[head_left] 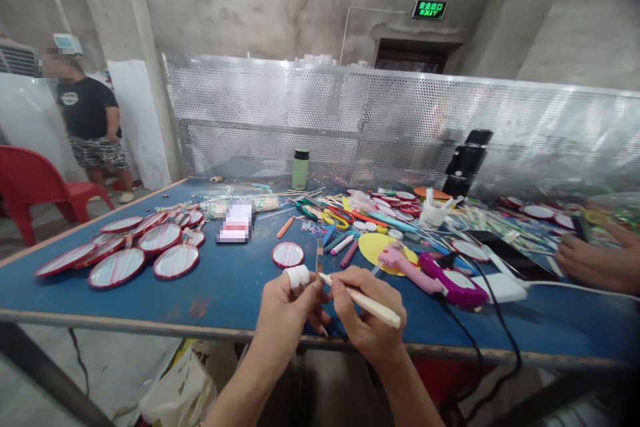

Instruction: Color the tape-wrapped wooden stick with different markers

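My left hand (285,310) is closed around a thin wooden stick (320,255) that stands up between its fingers; its fingertip wears white tape (298,275). My right hand (365,317) grips a cream, pen-like tool (367,303) whose tip touches the stick near my left fingers. Both hands hover over the near edge of the blue table (225,287). A single round red-rimmed disc (288,254) lies just beyond them. A pink glue gun (404,264) and a magenta glue gun (453,283) rest to the right on a yellow disc (373,247).
Several red-rimmed discs (133,250) are piled at the left. Pens, sticks and scissors litter the table's middle near a green bottle (300,169). Another person's hand (595,260) rests at the right edge. A person stands at far left by a red chair (35,190).
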A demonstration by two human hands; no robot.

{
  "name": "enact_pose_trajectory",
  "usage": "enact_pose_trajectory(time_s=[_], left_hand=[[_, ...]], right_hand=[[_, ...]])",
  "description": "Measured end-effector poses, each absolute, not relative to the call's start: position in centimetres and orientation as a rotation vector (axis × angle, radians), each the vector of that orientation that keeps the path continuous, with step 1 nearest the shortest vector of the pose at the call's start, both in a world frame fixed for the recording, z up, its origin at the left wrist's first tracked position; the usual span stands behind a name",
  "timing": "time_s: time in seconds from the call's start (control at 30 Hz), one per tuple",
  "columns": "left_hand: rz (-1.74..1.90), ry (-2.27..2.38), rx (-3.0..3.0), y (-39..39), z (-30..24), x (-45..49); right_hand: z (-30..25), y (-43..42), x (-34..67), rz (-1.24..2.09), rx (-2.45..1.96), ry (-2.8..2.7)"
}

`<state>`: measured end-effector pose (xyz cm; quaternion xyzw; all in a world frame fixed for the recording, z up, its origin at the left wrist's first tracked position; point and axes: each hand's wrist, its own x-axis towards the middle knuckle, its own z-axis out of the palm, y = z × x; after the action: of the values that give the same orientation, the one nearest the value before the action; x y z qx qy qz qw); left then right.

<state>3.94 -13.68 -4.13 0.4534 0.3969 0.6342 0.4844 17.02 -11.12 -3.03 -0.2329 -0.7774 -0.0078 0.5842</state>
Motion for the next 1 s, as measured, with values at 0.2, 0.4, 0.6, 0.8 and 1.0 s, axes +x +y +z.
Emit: enact_pose_trajectory(time_s=[0.2, 0.4, 0.6, 0.8, 1.0], left_hand=[[1.541, 0.979, 1.098, -13.73, -4.01, 3.93], [1.532, 0.984, 1.086, -13.61, -4.15, 3.95], [1.543, 0.969, 1.099, -13.64, -4.25, 3.94], [1.542, 0.962, 1.082, -13.74, -4.18, 3.96], [1.546, 0.962, 1.070, -13.74, -4.05, 4.03]], right_hand=[[-3.06, -11.12, 17.10, -0.092, -0.557, -1.776], [-3.10, -10.96, 17.05, -0.089, -0.560, -1.767], [-2.89, -11.13, 16.94, -0.059, -0.536, -1.788], [-2.92, -11.06, 16.90, -0.078, -0.557, -1.747], [-3.02, -11.00, 16.86, -0.080, -0.544, -1.761]])
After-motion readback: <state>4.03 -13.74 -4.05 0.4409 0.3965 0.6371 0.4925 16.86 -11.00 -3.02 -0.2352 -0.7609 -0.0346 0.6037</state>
